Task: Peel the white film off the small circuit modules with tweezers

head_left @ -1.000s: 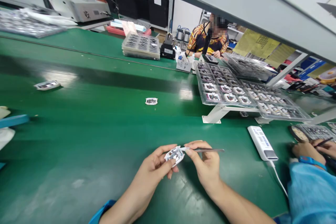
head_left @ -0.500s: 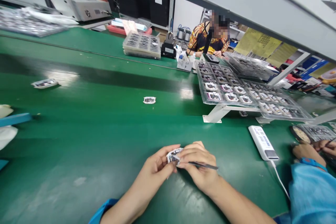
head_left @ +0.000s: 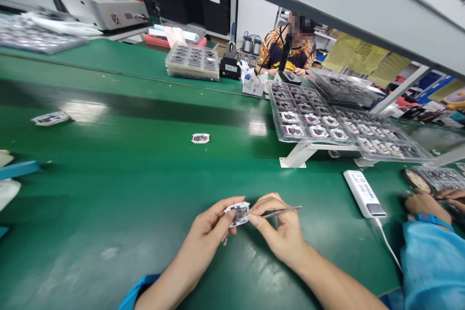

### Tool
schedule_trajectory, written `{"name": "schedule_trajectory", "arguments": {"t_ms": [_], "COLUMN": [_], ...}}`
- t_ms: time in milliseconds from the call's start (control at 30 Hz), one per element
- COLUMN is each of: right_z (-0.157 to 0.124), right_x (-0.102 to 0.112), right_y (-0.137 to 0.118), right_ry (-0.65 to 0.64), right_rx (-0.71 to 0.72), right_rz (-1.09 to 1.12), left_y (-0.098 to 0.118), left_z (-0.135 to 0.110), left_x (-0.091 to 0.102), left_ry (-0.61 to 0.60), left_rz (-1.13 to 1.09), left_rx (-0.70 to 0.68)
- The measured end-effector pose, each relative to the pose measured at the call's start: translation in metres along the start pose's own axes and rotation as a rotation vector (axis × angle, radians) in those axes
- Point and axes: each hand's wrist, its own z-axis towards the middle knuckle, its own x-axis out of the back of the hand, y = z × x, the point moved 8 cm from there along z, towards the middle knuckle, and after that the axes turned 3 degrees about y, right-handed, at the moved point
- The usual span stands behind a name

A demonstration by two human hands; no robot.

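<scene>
The left hand (head_left: 209,235) holds a small white part (head_left: 239,214) clamped between its fingers above the green tabletop (head_left: 109,203). The part sits just left of the right hand (head_left: 281,237), whose fingers are clamped on slim tweezers (head_left: 282,211), their long axis pointing sideways.

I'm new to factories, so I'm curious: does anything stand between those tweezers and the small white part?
Only the fingers of the person's right hand. That hand grips the tweezers, and the fingers lie at the edge of the white-framed electronic module held in the left hand, hiding the tweezers' near end.
</scene>
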Motion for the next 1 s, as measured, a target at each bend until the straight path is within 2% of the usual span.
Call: {"name": "schedule_trajectory", "arguments": {"t_ms": [233, 500, 733, 1000], "right_z": [-0.002, -0.003, -0.003, -0.003], "right_x": [0.002, -0.005, 0.006, 0.000], "right_y": [0.020, 0.040, 0.039, 0.041], "right_ry": [0.047, -0.006, 0.113, 0.077], "right_rx": [-0.145, -0.406, -0.401, -0.442], "right_rz": [0.188, 0.254, 0.271, 0.304], "left_y": [-0.001, 0.002, 0.003, 0.007], "left_z": [0.000, -0.005, -0.005, -0.004], "left_x": [0.000, -0.002, -0.004, -0.006], "left_ry": [-0.010, -0.040, -0.039, -0.075], "left_rz": [0.038, 0.060, 0.043, 0.126], "left_rx": [0.015, 0.033, 0.060, -0.025]}}
